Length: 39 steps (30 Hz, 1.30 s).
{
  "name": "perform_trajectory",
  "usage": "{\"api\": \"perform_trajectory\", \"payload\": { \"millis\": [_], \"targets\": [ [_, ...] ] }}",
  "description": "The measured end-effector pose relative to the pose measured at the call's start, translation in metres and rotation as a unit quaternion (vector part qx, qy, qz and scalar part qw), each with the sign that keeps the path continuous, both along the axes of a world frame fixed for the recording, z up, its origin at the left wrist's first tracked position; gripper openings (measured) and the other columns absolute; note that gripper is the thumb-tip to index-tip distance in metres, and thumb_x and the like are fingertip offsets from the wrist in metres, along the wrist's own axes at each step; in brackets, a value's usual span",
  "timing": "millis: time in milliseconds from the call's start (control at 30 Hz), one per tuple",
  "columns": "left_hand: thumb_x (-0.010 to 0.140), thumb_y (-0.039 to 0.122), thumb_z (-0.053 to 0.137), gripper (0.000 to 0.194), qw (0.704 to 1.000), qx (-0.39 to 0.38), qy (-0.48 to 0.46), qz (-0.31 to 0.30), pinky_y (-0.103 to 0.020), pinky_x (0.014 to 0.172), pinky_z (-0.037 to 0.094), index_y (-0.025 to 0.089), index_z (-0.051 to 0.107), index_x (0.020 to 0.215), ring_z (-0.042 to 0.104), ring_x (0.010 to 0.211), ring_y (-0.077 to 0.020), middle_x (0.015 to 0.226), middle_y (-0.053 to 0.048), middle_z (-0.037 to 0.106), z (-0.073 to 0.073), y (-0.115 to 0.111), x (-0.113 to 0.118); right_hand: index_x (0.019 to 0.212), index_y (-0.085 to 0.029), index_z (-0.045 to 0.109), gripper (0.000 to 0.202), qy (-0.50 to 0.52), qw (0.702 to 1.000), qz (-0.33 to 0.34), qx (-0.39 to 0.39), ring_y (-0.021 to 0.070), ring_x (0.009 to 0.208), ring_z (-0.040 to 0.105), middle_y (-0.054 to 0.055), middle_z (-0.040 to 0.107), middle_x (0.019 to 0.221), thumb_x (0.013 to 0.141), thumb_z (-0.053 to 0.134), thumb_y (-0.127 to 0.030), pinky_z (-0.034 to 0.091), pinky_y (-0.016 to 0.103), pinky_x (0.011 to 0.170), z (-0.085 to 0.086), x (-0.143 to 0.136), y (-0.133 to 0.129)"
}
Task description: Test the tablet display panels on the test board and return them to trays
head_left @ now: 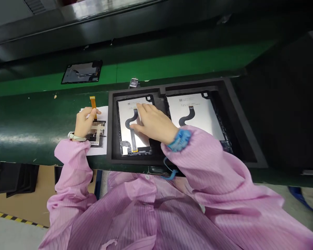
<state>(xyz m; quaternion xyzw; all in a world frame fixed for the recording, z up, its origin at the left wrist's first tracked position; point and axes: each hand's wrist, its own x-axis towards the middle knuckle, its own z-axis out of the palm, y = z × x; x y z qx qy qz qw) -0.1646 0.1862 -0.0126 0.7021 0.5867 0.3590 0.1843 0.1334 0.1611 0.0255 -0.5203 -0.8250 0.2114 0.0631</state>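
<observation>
orange ribbon (93, 102) between left fingers (93, 111), upper end above them

Bench (28, 125), one: dark green, glossy, pale chips on surface and front edge. Lying on it:
- Tray (110, 132), one: black, two compartments side by side, set near the front edge.
- Paper (103, 150), one sheet: white, just left of the tray.
- Device (134, 83), one: small, grey, beside the tray's far rim.

Strip (172, 64), one: brighter green, beyond the bench top, thin crosswise seam. Lying on it:
- Panel (80, 73), one: black-edged, grey-backed, flat, left of the seam.
</observation>
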Motion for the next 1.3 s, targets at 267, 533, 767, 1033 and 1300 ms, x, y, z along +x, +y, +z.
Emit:
{"api": "perform_trajectory", "payload": {
  "millis": [267, 533, 767, 1033, 1300],
  "targets": [
    [0.095, 0.058, 0.059, 0.038, 0.993, 0.01, -0.121, -0.011, -0.048, 0.116, 0.041, 0.023, 0.072, 0.095, 0.076, 0.096, -0.0233, 0.091, -0.006, 0.08, -0.012, -0.011, 0.022, 0.154, -0.008, 0.039, 0.086, 0.021, 0.999, 0.026, 0.026, 0.0402, 0.15, 0.037, 0.025, 0.046, 0.154, 0.084, 0.078, -0.039, 0.031, 0.058, 0.125, -0.037, -0.017, 0.01],
    [0.1, 0.052, 0.054, 0.035, 0.995, 0.045, -0.068, -0.053, -0.05, 0.121, 0.032, 0.024, 0.072, 0.086, 0.071, 0.09, -0.0216, 0.082, -0.001, 0.077, -0.01, -0.019, 0.031, 0.16, -0.023, 0.027, 0.092, 0.329, 0.932, -0.089, -0.126, 0.0234, 0.115, 0.061, 0.015, 0.045, 0.15, 0.078, 0.07, -0.016, 0.058, 0.042, 0.101, -0.033, -0.025, 0.0],
    [0.101, 0.057, 0.045, 0.045, 0.997, 0.037, -0.015, -0.073, -0.049, 0.11, 0.038, 0.025, 0.063, 0.074, 0.06, 0.091, -0.0252, 0.081, -0.004, 0.068, -0.01, -0.023, 0.034, 0.162, -0.034, 0.003, 0.099, 0.527, 0.795, -0.174, -0.245, 0.0204, 0.116, 0.07, 0.01, 0.035, 0.165, 0.08, 0.056, -0.015, 0.061, 0.04, 0.096, -0.038, -0.036, -0.004],
    [0.102, 0.062, 0.041, 0.054, 0.994, 0.003, 0.039, -0.099, -0.045, 0.094, 0.035, 0.023, 0.066, 0.074, 0.056, 0.078, -0.0211, 0.073, -0.001, 0.066, -0.007, -0.025, 0.043, 0.116, -0.022, 0.066, 0.041, 0.533, 0.818, -0.072, -0.206, 0.0226, 0.122, 0.062, 0.008, 0.062, 0.135, 0.101, 0.039, -0.049, 0.049, 0.044, 0.109, -0.042, -0.037, -0.007],
    [0.102, 0.056, 0.044, 0.049, 0.989, -0.023, 0.056, -0.133, -0.044, 0.094, 0.034, 0.022, 0.07, 0.076, 0.057, 0.079, -0.0204, 0.075, -0.001, 0.068, -0.006, -0.026, 0.045, 0.082, -0.022, 0.055, 0.037, 0.424, 0.9, 0.069, -0.08, 0.0237, 0.117, 0.049, 0.008, 0.062, 0.116, 0.104, 0.04, -0.048, 0.038, 0.047, 0.112, -0.049, -0.034, 0.003]
  ]
}}
